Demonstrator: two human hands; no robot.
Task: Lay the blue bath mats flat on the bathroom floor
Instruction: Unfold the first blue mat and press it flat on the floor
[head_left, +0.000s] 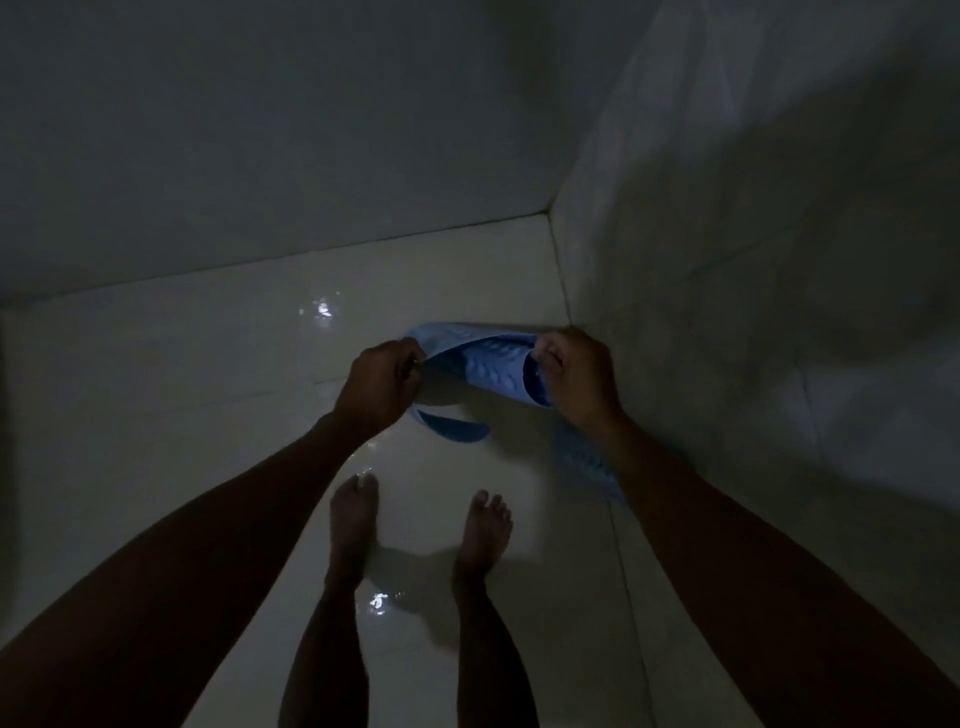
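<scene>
A light blue bath mat (483, 364) with a raised pattern hangs curled and sagging between both hands, above the pale tiled floor (182, 364). My left hand (382, 382) grips its left edge and my right hand (574, 376) grips its right edge. A blue flap (452, 428) shows below my left hand. More blue mat (582, 462) runs down behind my right forearm; whether it is the same mat or another I cannot tell.
The room is dim. A tiled wall (753, 312) stands close on the right and another wall (260, 156) runs across the back, meeting in a corner. My bare feet (353, 514) stand on the wet, shiny floor just below the mat.
</scene>
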